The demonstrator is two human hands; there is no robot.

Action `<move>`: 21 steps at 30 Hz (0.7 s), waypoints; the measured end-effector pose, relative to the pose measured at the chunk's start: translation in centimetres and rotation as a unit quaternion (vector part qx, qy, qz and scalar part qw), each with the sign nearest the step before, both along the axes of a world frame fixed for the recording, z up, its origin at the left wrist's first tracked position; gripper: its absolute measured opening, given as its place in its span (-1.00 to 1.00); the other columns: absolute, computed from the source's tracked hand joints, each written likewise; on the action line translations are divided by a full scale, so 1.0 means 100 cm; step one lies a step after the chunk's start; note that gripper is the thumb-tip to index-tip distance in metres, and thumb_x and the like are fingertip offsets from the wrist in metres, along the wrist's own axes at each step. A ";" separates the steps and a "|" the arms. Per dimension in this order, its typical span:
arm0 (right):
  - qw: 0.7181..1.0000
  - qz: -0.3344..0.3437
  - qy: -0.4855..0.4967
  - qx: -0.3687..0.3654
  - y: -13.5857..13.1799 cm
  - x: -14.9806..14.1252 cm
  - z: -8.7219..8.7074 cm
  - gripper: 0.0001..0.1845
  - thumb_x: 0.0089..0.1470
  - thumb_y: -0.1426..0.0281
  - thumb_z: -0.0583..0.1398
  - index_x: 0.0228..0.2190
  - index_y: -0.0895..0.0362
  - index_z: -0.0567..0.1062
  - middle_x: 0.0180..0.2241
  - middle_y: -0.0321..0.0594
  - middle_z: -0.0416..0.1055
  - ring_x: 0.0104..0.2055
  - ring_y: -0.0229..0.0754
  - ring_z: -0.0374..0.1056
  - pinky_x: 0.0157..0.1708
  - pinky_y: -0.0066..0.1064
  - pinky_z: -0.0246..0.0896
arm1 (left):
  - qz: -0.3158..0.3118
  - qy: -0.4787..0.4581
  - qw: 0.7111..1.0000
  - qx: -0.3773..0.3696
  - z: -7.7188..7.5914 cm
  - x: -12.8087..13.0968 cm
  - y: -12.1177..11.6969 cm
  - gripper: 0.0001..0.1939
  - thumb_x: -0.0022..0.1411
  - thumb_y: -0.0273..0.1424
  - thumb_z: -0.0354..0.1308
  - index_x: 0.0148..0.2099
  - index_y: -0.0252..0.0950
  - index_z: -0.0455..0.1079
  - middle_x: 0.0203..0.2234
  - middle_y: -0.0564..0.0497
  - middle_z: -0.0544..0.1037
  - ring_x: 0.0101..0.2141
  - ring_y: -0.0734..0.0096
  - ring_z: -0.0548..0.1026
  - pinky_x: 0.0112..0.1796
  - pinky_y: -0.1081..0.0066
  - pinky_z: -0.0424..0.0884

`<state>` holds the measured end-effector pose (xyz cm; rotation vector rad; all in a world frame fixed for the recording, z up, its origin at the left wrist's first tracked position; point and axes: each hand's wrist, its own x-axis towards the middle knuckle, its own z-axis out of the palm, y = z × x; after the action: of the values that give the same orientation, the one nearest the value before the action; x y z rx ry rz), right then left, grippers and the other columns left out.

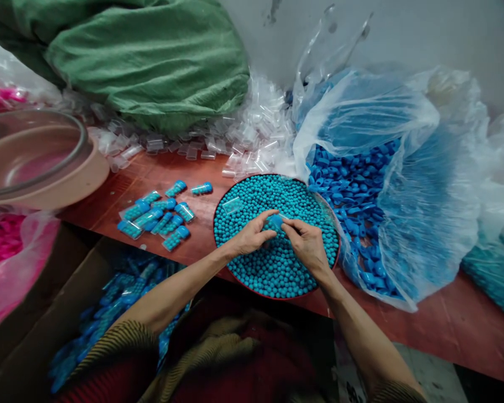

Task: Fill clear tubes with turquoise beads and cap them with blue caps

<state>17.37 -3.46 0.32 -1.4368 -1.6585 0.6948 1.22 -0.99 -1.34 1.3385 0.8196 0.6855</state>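
Over a round red-rimmed basin (217, 208) of turquoise beads (273, 274), my two hands meet at a small clear tube with a blue cap (276, 221). My left hand (252, 232) grips the tube between thumb and fingers. At its right end, my right hand (306, 240) pinches the blue cap; the fingertips hide part of it. An uncapped clear tube (232, 205) lies on the beads, up and left of my hands. Several bead-filled tubes with blue caps (163, 215) lie in a loose group on the red-brown table (126, 173), left of the basin.
Right of the basin, an open plastic bag (428, 207) spills blue caps (357, 190). Loose clear tubes (256, 129) pile up behind, beside a green cloth sack (151, 61). Pink basins (67, 173) stand at left. Below the table edge, a cardboard box (37, 319) holds filled tubes (109, 302).
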 end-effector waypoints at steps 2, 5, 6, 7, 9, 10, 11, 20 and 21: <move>1.000 -0.001 -0.014 0.019 -0.001 0.001 -0.001 -0.79 0.04 0.33 0.15 -0.36 0.06 0.59 -0.38 -0.24 0.56 -0.37 -0.15 0.44 -0.31 -0.35 0.33 | -0.004 0.002 1.000 -0.009 0.002 0.000 -0.001 -0.37 0.15 -0.37 0.08 0.24 -0.35 0.02 -0.66 0.20 0.29 -0.69 0.62 0.21 -0.66 0.58 0.13; 1.000 0.014 -0.018 -0.002 -0.002 0.005 -0.001 -0.77 0.05 0.31 0.14 -0.35 0.06 0.60 -0.50 -0.29 0.52 -0.48 -0.21 0.39 -0.42 -0.39 0.30 | -0.013 -0.011 0.999 -0.045 0.005 0.001 -0.002 -0.35 0.15 -0.36 0.08 0.25 -0.32 -0.01 -0.66 0.20 0.30 -0.70 0.62 0.23 -0.67 0.59 0.12; 1.000 0.018 -0.015 -0.012 -0.002 0.006 -0.001 -0.77 0.06 0.31 0.13 -0.33 0.06 0.60 -0.54 -0.31 0.50 -0.53 -0.23 0.36 -0.47 -0.42 0.28 | -0.016 -0.017 0.998 -0.054 0.006 0.001 -0.003 -0.35 0.15 -0.35 0.08 0.25 -0.30 -0.01 -0.65 0.20 0.30 -0.70 0.63 0.23 -0.68 0.60 0.12; 1.000 0.021 -0.013 -0.016 -0.002 0.008 -0.001 -0.76 0.07 0.31 0.13 -0.33 0.06 0.60 -0.56 -0.33 0.48 -0.55 -0.25 0.34 -0.50 -0.43 0.26 | -0.014 -0.022 0.998 -0.056 0.006 0.001 -0.003 -0.36 0.15 -0.35 0.09 0.24 -0.30 0.01 -0.65 0.20 0.29 -0.70 0.63 0.24 -0.68 0.60 0.12; 0.999 0.039 -0.014 -0.010 -0.002 0.011 -0.001 -0.76 0.07 0.32 0.13 -0.32 0.07 0.59 -0.53 -0.32 0.49 -0.53 -0.25 0.35 -0.47 -0.42 0.27 | 0.003 -0.027 0.999 -0.043 0.007 0.002 -0.006 -0.43 0.13 -0.36 0.10 0.18 -0.29 0.09 -0.63 0.21 0.27 -0.69 0.66 0.24 -0.67 0.61 0.12; 0.998 0.057 -0.015 -0.006 -0.002 0.012 -0.001 -0.77 0.06 0.32 0.13 -0.31 0.06 0.59 -0.50 -0.31 0.51 -0.51 -0.25 0.36 -0.44 -0.41 0.28 | 0.014 -0.029 0.999 -0.034 0.007 0.003 -0.007 -0.48 0.13 -0.37 0.10 0.14 -0.29 0.13 -0.63 0.21 0.26 -0.70 0.67 0.24 -0.67 0.61 0.12; 0.997 0.078 -0.016 -0.006 -0.002 0.014 -0.001 -0.77 0.06 0.33 0.14 -0.31 0.06 0.59 -0.47 -0.30 0.52 -0.49 -0.24 0.38 -0.42 -0.40 0.29 | 0.024 -0.029 0.999 -0.026 0.006 0.004 -0.009 -0.54 0.12 -0.38 0.09 0.08 -0.29 0.17 -0.62 0.21 0.25 -0.70 0.67 0.24 -0.67 0.61 0.12; 0.983 0.175 0.022 -0.045 0.000 0.035 -0.002 -0.75 0.01 0.31 0.19 -0.23 0.03 0.55 -0.24 -0.22 0.51 -0.24 -0.17 0.42 -0.22 -0.31 0.35 | 0.044 -0.007 0.999 -0.009 0.000 0.009 -0.015 -0.66 0.16 -0.32 0.07 -0.02 -0.26 0.16 -0.62 0.21 0.24 -0.71 0.65 0.26 -0.68 0.61 0.19; 0.980 0.178 0.050 -0.066 0.000 0.037 -0.002 -0.74 -0.01 0.30 0.21 -0.23 0.03 0.55 -0.22 -0.22 0.49 -0.26 -0.19 0.42 -0.24 -0.32 0.36 | 0.021 -0.008 1.000 -0.020 0.000 0.007 -0.015 -0.65 0.16 -0.30 0.07 -0.01 -0.25 0.14 -0.60 0.21 0.26 -0.70 0.64 0.29 -0.68 0.61 0.21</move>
<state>21.11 -3.47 0.12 -1.1804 -1.8368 1.0779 1.95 -2.51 -1.31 1.2821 0.8461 0.7082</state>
